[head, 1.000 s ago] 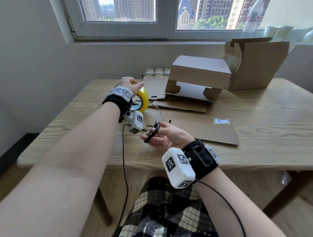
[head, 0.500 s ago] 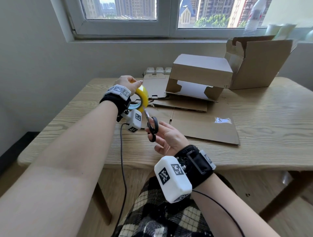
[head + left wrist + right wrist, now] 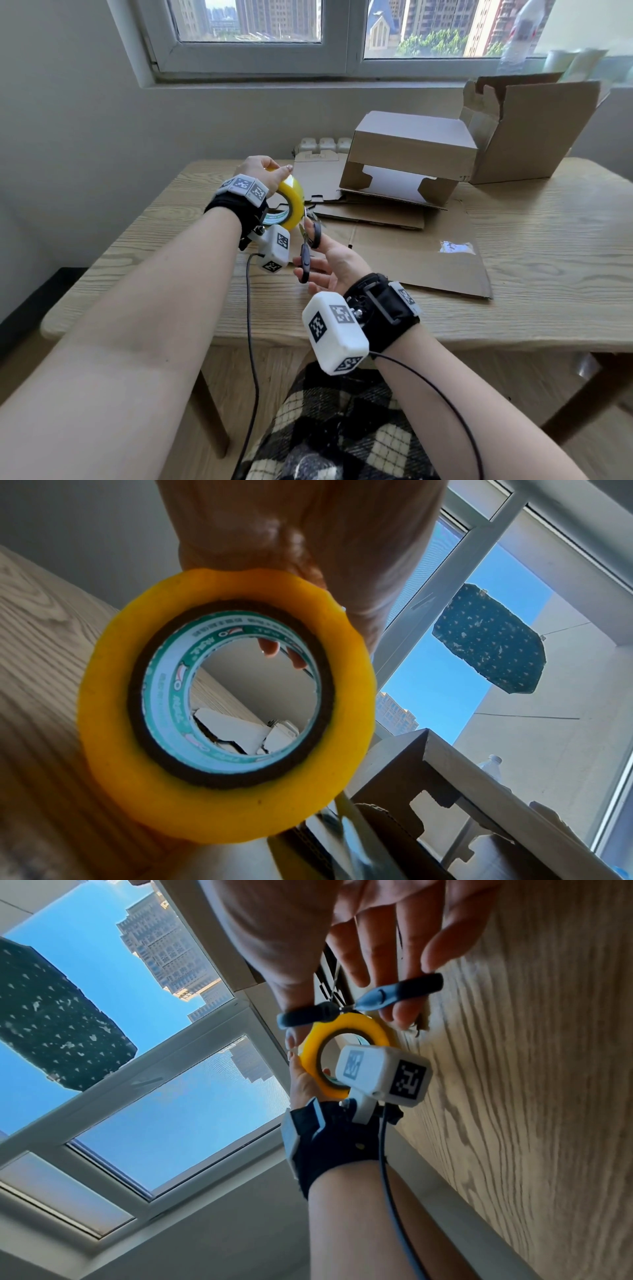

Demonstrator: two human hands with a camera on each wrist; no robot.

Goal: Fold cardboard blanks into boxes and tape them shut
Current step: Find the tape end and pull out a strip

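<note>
The yellow tape roll [image 3: 290, 202] is gripped by the left hand [image 3: 257, 171], fingers curled over its top edge and fingertips [image 3: 270, 649] showing through the core; it is held upright above the wooden table [image 3: 548, 246]. The black-handled scissors [image 3: 307, 251] are held by the right hand [image 3: 330, 265], thumb and fingers through the loops, blades pointed at the roll and just beside its lower edge. A free strip of tape cannot be made out clearly. The roll is judged to be light and stiff, best taken by the rim or through the core; the film is probably thin and sticky. Green printing is seen on the inner core, too small to read. Behind, flat cardboard blanks [image 3: 411, 260] lie on the table, and a folded box [image 3: 411, 150] rests on them.
</note>
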